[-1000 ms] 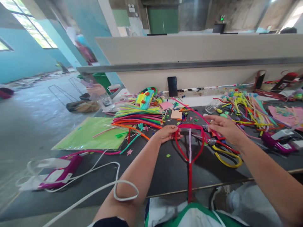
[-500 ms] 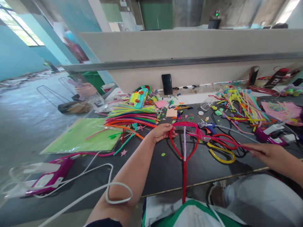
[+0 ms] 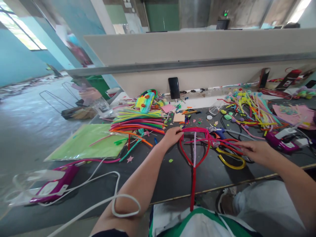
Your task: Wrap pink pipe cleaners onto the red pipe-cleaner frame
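I inspect the work through the head view. My left hand [image 3: 173, 136] is closed in a pinch on the upper left corner of the red frame [image 3: 193, 181], thumb and fingers together at the pink-wrapped top bar. The frame is held above the front part of the dark bench [image 3: 170, 179]: two red sides curve down from the bar and meet at a straight red stem, whose lower end passes over the bench edge to the green and white garment [image 3: 197, 223]. A lilac strip [image 3: 195, 153] runs upright down the middle, from bar to stem.

My right hand [image 3: 254, 150] grips a pink strip [image 3: 225, 141] between thumb and fingers. The strip extends leftward across the frame, just below the top bar, its loose end lying inside the left side. I cannot tell whether it passes before or behind the lilac strip.

Near the right hand I record a yellow loop handle [image 3: 233, 163] and, beyond it, a blue glue gun [image 3: 219, 133], partly hidden. To the left, a bundle of coloured strips [image 3: 138, 118] lies beside a green sheet [image 3: 85, 142] in clear wrapping. A black phone [image 3: 174, 88] stands upright against the white partition [image 3: 145, 84].
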A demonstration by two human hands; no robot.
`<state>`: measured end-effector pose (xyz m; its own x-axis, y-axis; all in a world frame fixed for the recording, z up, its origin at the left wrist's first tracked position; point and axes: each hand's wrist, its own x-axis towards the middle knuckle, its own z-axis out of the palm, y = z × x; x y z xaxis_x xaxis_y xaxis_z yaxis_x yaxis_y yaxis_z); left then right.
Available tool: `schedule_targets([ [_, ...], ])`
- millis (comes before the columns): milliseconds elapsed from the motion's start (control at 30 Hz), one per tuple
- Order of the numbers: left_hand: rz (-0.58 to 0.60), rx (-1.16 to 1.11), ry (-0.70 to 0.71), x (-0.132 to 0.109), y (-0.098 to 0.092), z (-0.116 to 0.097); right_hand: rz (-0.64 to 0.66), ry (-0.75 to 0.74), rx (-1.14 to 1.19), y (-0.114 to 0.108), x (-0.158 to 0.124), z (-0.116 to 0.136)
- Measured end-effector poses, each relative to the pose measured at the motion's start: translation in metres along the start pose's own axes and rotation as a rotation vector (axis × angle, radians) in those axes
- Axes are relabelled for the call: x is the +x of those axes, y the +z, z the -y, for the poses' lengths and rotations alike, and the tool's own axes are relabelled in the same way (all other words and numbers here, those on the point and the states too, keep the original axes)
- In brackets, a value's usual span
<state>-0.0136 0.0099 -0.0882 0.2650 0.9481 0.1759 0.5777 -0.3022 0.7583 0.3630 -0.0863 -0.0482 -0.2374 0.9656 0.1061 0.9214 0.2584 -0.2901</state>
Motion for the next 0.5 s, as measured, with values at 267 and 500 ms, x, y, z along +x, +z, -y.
schedule_targets([
  [267, 0.184, 0.494, 0.438, -0.011, 0.000, -0.024, 0.105, 0.071, -0.027, 0.011, 0.010, -0.002],
  [500, 0.345, 0.600, 0.339, -0.009, 0.010, -0.025, 0.110, 0.115, 0.061, 0.017, 0.014, -0.001],
])
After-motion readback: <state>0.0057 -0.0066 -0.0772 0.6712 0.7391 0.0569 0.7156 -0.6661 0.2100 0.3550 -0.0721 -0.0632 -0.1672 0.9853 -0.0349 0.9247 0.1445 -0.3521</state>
